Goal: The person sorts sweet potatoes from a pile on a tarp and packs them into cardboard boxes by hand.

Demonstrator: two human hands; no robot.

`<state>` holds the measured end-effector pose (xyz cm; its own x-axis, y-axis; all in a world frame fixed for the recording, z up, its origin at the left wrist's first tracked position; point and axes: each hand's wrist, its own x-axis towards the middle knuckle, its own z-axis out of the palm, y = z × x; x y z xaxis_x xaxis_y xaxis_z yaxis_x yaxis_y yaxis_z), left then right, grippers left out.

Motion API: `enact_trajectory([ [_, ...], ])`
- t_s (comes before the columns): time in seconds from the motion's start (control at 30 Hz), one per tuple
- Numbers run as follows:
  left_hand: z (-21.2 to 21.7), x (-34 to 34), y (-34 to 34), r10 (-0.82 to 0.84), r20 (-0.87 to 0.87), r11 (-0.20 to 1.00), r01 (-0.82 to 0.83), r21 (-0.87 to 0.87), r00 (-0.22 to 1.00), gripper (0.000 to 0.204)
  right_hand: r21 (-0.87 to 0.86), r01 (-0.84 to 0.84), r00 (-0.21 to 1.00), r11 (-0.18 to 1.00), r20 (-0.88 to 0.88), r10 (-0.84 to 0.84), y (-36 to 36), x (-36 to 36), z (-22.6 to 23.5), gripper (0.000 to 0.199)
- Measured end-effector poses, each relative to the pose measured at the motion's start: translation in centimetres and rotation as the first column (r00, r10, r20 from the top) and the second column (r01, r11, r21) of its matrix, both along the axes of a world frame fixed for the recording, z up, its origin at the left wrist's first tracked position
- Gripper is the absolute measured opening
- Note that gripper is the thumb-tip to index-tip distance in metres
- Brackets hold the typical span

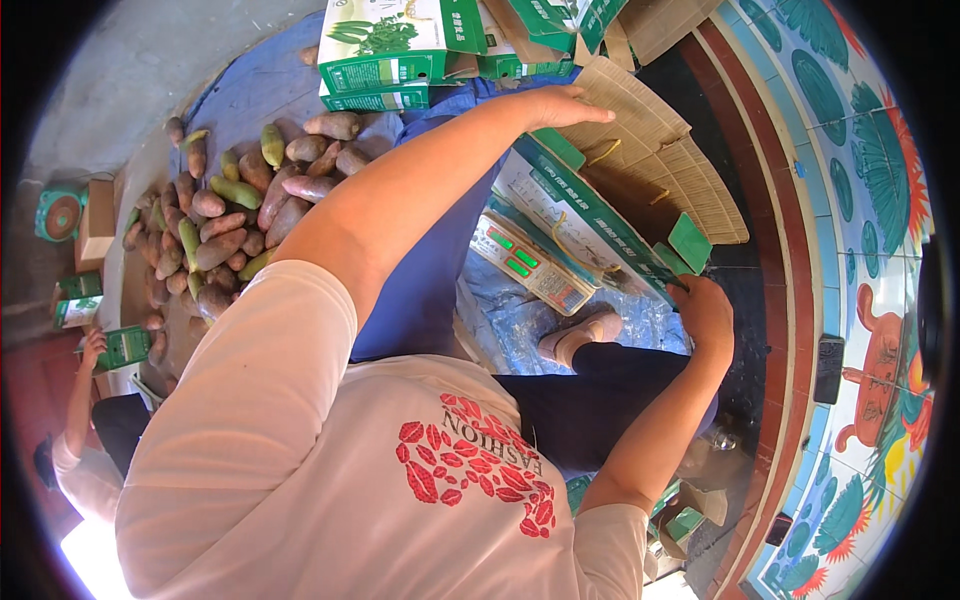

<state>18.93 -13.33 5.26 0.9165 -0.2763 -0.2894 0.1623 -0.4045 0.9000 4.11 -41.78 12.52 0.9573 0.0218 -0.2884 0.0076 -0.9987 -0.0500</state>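
Observation:
A green and white cardboard box [575,205] stands open in front of me beside a digital scale [525,265] with lit green displays. Its broad brown inner flap [655,135] is folded out on the far side, and yellow cord handles show on it. My left hand [562,106] rests at the box's far left end, fingers stretched out and holding nothing. At the near right corner, my right hand [705,312] has its fingers closed around the box's edge, next to raised green end flaps [690,243].
A heap of reddish and green tubers [225,225] lies to the left on a blue sheet [270,95]. Green and white cartons [385,45] are stacked at the far side. A tiled, painted wall [860,250] runs along the right. Another person's hand [92,347] holds a green box at far left.

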Motion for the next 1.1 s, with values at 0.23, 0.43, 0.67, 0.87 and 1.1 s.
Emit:
enact_trajectory([
  [0.23,1.7,-2.1,-0.2,0.004,-0.027,1.000,-0.005,-0.016,1.000,0.106,0.117,0.012,1.000,0.993,0.022,-0.015,0.1,0.5,-0.3,0.029],
  [0.43,1.2,-2.3,-0.1,0.031,-0.055,0.999,-0.032,-0.007,0.998,0.109,0.158,-0.057,0.998,0.986,0.034,0.052,1.1,0.7,-0.4,0.029],
  [0.67,0.7,-2.2,-0.6,0.050,-0.029,0.998,-0.049,0.029,0.998,0.110,0.125,-0.086,0.996,0.988,0.050,0.080,0.5,0.7,-1.4,0.022],
  [0.87,-0.2,-1.5,-0.4,0.064,0.000,0.996,-0.064,0.066,0.998,0.106,0.153,-0.082,0.996,0.985,0.056,0.074,1.0,0.7,-1.1,0.022],
  [1.1,-0.6,-1.0,-0.3,0.077,0.042,0.990,-0.081,0.114,0.996,0.103,0.173,-0.076,0.997,0.982,0.036,0.071,1.1,1.1,-1.5,0.024],
])
